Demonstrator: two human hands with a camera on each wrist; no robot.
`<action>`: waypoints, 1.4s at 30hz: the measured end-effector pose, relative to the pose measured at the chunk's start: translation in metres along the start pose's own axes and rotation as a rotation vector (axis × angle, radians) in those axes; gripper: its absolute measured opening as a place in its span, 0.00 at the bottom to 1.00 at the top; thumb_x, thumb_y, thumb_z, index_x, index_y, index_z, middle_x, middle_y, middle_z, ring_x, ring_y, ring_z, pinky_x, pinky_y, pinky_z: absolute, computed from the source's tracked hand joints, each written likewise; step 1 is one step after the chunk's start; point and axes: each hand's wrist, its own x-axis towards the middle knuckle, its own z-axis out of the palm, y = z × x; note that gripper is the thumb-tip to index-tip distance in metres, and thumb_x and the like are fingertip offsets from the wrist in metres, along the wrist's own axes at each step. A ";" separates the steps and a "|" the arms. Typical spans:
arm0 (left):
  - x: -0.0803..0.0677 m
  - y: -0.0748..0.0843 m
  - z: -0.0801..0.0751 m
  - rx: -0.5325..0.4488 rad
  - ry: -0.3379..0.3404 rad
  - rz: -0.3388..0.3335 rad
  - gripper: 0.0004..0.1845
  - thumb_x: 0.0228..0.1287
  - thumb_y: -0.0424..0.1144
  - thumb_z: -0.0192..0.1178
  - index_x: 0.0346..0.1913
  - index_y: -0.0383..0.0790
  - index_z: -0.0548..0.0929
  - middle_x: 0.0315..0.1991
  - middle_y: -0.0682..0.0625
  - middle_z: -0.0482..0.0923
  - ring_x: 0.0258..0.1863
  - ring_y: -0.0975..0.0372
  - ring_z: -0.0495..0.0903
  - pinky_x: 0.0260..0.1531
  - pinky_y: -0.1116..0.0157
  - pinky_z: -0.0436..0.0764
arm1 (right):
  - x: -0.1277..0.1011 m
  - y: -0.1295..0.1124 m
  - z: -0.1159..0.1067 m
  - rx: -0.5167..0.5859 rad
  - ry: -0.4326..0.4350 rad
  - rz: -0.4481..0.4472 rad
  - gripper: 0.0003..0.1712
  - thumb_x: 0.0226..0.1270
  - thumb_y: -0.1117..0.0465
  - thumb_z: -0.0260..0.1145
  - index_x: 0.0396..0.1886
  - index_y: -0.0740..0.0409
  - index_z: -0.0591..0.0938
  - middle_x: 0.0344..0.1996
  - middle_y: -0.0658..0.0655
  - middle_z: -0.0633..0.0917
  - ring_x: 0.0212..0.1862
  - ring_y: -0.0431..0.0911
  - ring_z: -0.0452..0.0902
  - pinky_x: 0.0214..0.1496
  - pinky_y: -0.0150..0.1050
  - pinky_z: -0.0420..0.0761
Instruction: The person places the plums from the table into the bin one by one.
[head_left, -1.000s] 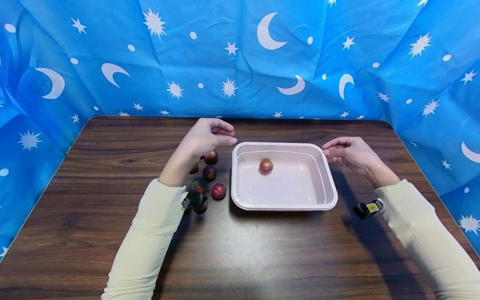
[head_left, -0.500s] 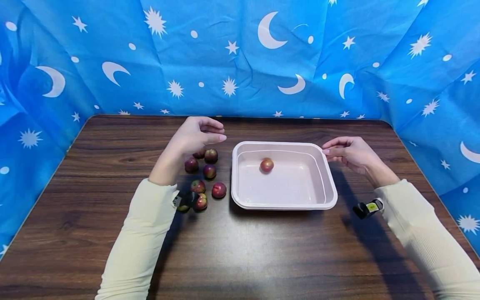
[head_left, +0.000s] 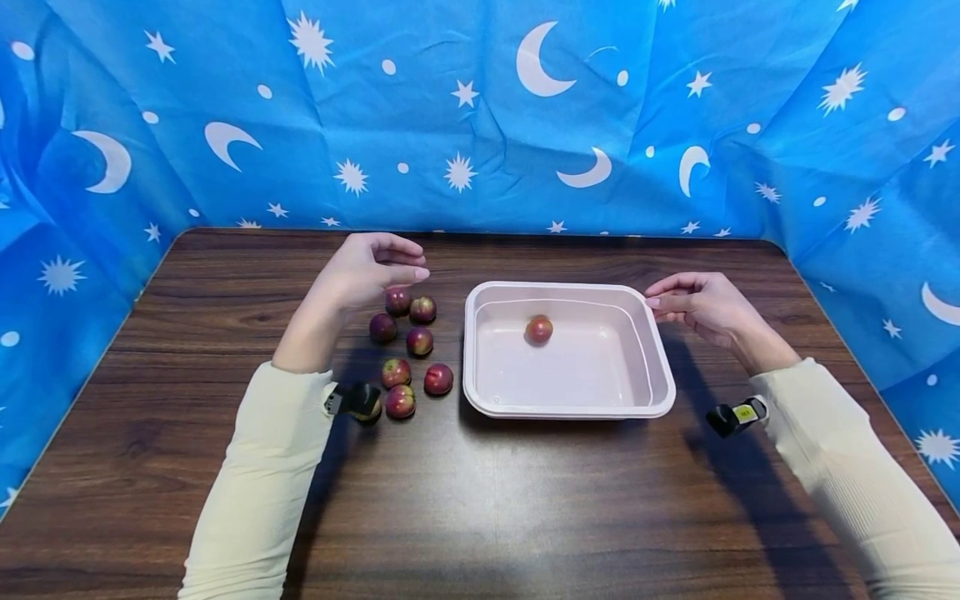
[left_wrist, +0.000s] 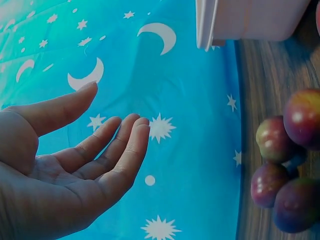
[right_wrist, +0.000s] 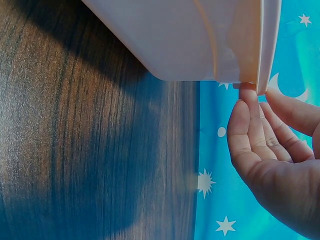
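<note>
My left hand [head_left: 367, 271] hovers over the back of a group of plums [head_left: 420, 341] on the table; in the left wrist view its palm [left_wrist: 65, 180] faces up with nothing in it, fingers loosely bent and thumb apart. To the right of the plums stands a white plastic basin [head_left: 570, 412] with one reddish plum [head_left: 538, 330] inside. My right hand [head_left: 697, 308] pinches the basin's back right corner; the right wrist view shows the thumb [right_wrist: 292, 111] and fingers on either side of the rim [right_wrist: 267, 45]. One plum [head_left: 367, 408] is partly hidden by the left wrist camera.
The dark wooden table [head_left: 480, 517] ends at the back against a blue curtain [head_left: 480, 117] with white moons and stars. A black camera is strapped at each wrist, the right one [head_left: 731, 418] beside the basin.
My left hand has moved left, away from the basin's back left corner, uncovering more plums. The plum in the basin has rolled slightly right. The right hand stays on the rim.
</note>
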 end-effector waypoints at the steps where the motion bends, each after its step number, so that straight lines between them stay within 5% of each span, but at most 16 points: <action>1: 0.000 -0.001 -0.001 -0.004 0.002 -0.002 0.19 0.60 0.37 0.61 0.52 0.32 0.74 0.49 0.40 0.76 0.46 0.55 0.75 0.44 0.62 0.74 | 0.000 0.000 0.000 0.000 -0.003 0.003 0.05 0.59 0.68 0.64 0.32 0.54 0.84 0.29 0.51 0.83 0.30 0.43 0.80 0.36 0.33 0.80; 14: -0.007 -0.018 -0.011 -0.053 0.030 -0.044 0.18 0.62 0.35 0.59 0.53 0.32 0.73 0.49 0.40 0.76 0.48 0.53 0.76 0.50 0.56 0.69 | -0.001 0.003 -0.001 0.010 -0.010 -0.007 0.07 0.61 0.70 0.61 0.37 0.60 0.82 0.29 0.51 0.84 0.32 0.43 0.81 0.37 0.33 0.80; 25: -0.012 -0.032 -0.018 -0.068 0.018 -0.060 0.20 0.63 0.32 0.57 0.56 0.28 0.70 0.51 0.37 0.73 0.50 0.51 0.75 0.47 0.63 0.75 | -0.001 0.002 0.000 0.015 -0.011 0.000 0.07 0.60 0.69 0.63 0.32 0.53 0.83 0.29 0.51 0.84 0.32 0.43 0.81 0.38 0.34 0.80; 32: -0.015 -0.040 -0.020 -0.051 0.023 -0.073 0.20 0.63 0.35 0.57 0.56 0.29 0.70 0.51 0.37 0.72 0.50 0.51 0.75 0.48 0.62 0.75 | -0.002 0.001 0.001 0.005 -0.006 0.001 0.10 0.60 0.68 0.63 0.42 0.66 0.79 0.30 0.51 0.84 0.32 0.43 0.81 0.39 0.34 0.79; 42: -0.020 -0.049 -0.024 -0.026 0.033 -0.062 0.21 0.62 0.37 0.58 0.55 0.29 0.71 0.50 0.39 0.73 0.45 0.57 0.77 0.42 0.69 0.77 | -0.003 0.000 0.001 -0.003 -0.003 -0.008 0.07 0.62 0.69 0.61 0.39 0.63 0.81 0.29 0.51 0.83 0.31 0.43 0.80 0.36 0.32 0.80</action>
